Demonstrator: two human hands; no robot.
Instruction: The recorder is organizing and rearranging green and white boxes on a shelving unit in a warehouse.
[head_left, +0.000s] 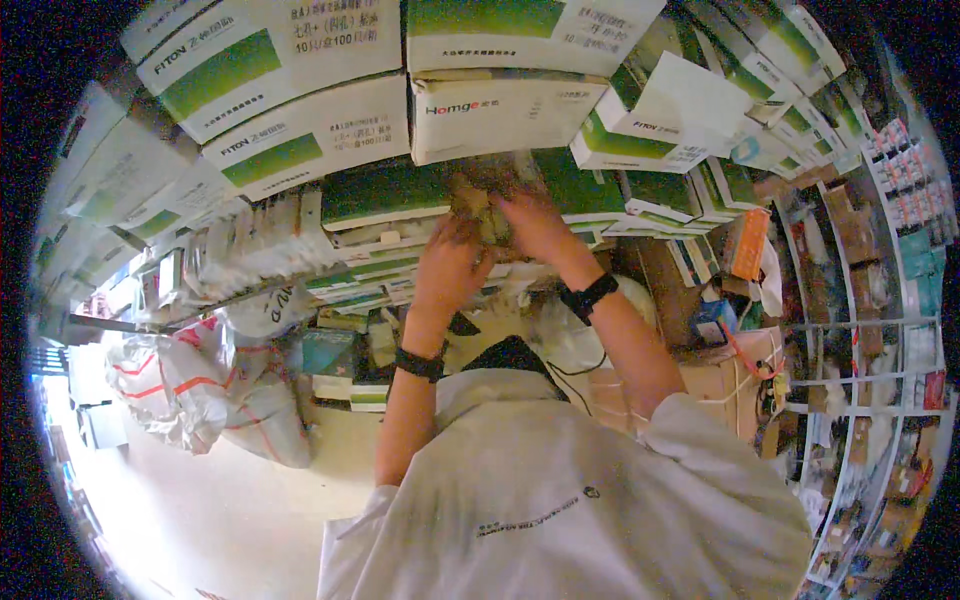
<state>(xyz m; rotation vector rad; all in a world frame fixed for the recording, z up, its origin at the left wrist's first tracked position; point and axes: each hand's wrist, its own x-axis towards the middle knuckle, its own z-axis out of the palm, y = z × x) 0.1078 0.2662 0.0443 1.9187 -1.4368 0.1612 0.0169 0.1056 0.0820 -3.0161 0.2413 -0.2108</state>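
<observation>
My left hand and my right hand are close together in front of a shelf of boxes. Between them is a small brownish packet, blurred and partly covered by fingers. My fingers curl around it from both sides; its exact kind is unclear. Just behind my hands lie flat green-and-white cartons, with a larger white carton bearing print above them. Each wrist wears a black band, the left band and the right band.
White-and-green cartons are stacked above and to the left. One carton at upper right has a raised flap. White sacks with red stripes stand on the floor at left. Strapped brown cardboard boxes and tall stocked racks are at right.
</observation>
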